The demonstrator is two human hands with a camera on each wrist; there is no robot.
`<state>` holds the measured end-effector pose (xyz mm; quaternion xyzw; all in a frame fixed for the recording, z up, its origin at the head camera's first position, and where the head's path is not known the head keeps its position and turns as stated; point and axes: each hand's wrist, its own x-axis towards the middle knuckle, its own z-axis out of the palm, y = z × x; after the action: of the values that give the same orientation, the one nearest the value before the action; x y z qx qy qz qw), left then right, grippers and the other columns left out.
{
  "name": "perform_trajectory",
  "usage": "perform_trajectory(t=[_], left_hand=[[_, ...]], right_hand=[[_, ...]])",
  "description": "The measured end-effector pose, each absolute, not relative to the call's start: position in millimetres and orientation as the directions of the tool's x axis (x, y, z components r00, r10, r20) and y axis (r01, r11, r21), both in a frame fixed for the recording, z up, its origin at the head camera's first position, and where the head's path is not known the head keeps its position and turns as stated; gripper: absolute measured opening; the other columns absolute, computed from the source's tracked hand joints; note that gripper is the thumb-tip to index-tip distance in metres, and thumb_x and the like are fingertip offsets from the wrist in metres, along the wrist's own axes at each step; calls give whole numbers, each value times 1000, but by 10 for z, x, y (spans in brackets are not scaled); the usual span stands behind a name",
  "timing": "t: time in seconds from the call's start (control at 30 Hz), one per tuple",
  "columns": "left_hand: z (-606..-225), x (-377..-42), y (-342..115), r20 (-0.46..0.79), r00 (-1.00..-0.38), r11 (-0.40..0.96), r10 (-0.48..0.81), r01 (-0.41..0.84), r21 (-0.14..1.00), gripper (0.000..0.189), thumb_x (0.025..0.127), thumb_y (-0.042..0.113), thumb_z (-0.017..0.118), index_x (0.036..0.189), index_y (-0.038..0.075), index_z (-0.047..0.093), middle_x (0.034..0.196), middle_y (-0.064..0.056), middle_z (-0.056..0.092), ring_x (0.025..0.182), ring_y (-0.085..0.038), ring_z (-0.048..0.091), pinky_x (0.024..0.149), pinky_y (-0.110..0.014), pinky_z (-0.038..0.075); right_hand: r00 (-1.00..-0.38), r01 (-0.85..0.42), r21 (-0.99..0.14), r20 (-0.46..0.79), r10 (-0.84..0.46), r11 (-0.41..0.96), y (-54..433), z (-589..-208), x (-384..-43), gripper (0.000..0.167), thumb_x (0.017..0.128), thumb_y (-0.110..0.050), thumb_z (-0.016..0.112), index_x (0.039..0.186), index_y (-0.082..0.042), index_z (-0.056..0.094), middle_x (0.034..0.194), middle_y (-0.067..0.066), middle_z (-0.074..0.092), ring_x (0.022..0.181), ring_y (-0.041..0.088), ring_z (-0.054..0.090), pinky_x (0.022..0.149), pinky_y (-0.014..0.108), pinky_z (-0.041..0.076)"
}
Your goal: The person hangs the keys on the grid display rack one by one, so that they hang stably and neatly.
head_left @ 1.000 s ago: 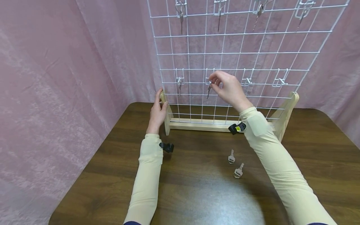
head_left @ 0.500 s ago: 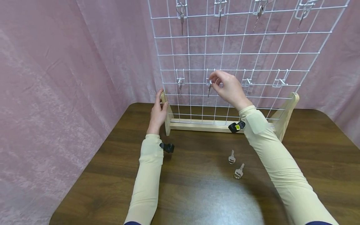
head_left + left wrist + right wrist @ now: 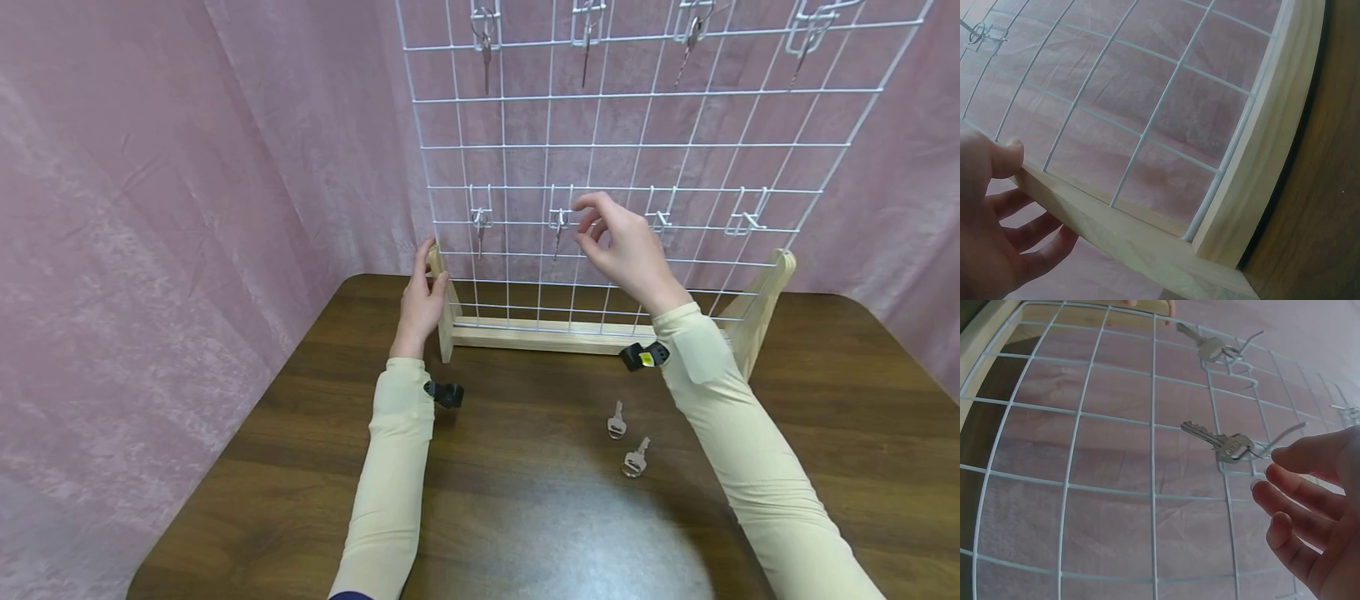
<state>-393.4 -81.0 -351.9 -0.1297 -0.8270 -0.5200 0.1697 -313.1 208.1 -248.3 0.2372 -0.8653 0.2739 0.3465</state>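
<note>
My left hand point(image 3: 420, 307) grips the left wooden upright of the grid stand point(image 3: 444, 321), with the thumb point(image 3: 1010, 157) on one side and the fingers point(image 3: 1041, 250) round the other. Just right of the second lower hook, my right hand point(image 3: 618, 250) is held in the air with its fingers parted and holding nothing. A silver key point(image 3: 1232, 447) hangs by its ring from that hook, close to the right fingertips. On the hook to its left hangs another key point(image 3: 481, 233). The white wire grid point(image 3: 570, 146) stands upright in the wooden base.
Two loose keys, one upper point(image 3: 617, 422) and one lower point(image 3: 635, 458), lie on the brown table point(image 3: 510, 500). Two lower hooks at the right, one point(image 3: 660, 220) partly behind my hand and one point(image 3: 745, 220) farther out, bear no key. Several keys hang along the upper row.
My right hand has let go of the key, now hanging on the second lower hook, and has drawn back slightly to the right. The left hand stays on the upright.
</note>
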Motion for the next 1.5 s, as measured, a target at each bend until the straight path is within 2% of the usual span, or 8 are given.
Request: perform_trajectory(t=[0.13,0.3,0.53,0.77,0.9,1.1,1.3,1.5], left_hand=[[-3519,-3932,-811,414,-909,437,40,389,811,57,102,24,48,148,47,22,140,-19,49,109,-35,60,83,-52,54],[-3517,-3938,-809,411,-911,441,42,386,810,58,102,24,48,149,46,21,141,-19,49,109,-35,60,83,-51,54],[-3510,-3930,-809,412,-910,438,39,386,812,59,102,24,48,149,47,21,141,-17,50,110,-34,60,84,-51,53],[-3502,-3927,-805,407,-913,440,37,381,813,59,103,24,47,148,49,20,141,-17,50,110,-33,60,83,-51,53],[-3521,-3935,-805,410,-911,433,39,386,815,58,103,23,47,149,47,21,140,-17,50,109,-33,61,82,-51,53],[-3520,-3955,-805,419,-907,429,43,395,812,59,103,23,47,149,48,20,141,-17,50,108,-34,60,82,-51,53],[-3529,-3950,-801,406,-913,435,41,382,815,59,102,24,47,149,48,20,141,-16,49,112,-33,60,84,-51,53],[-3516,-3959,-801,410,-911,434,34,383,815,59,102,23,47,148,49,20,139,-15,51,110,-33,60,83,-50,53]], right_hand=[[-646,-588,-302,733,-212,750,2137,-2536,-3014,25,89,0,60,113,-3,57,90,10,67,79,23,64,68,31,45],[-631,-603,-265,735,-247,752,2201,-2632,-2869,19,88,2,62,107,-2,59,88,10,67,76,23,63,65,32,44],[-625,-609,-224,726,-287,761,2238,-2704,-2683,18,87,0,63,104,-6,61,89,4,66,74,15,61,60,24,41],[-599,-644,-159,712,-365,748,2288,-2823,-2541,23,83,3,68,103,-6,62,86,2,67,73,14,62,62,31,48],[-622,-640,-123,663,-417,759,2328,-2937,-2473,24,83,0,69,105,-8,61,85,-1,67,73,12,62,61,32,50],[-651,-624,-82,605,-459,777,2391,-3048,-2404,21,85,-6,69,104,-13,63,88,-1,68,74,12,61,58,30,46],[-585,-706,-1,566,-582,708,2476,-3170,-2414,14,83,-6,70,94,-15,65,83,-7,66,68,5,58,56,24,46],[-523,-822,28,358,-773,569,2542,-3356,-2430,14,83,-6,69,89,-19,63,79,-12,65,68,-2,57,60,23,50]])
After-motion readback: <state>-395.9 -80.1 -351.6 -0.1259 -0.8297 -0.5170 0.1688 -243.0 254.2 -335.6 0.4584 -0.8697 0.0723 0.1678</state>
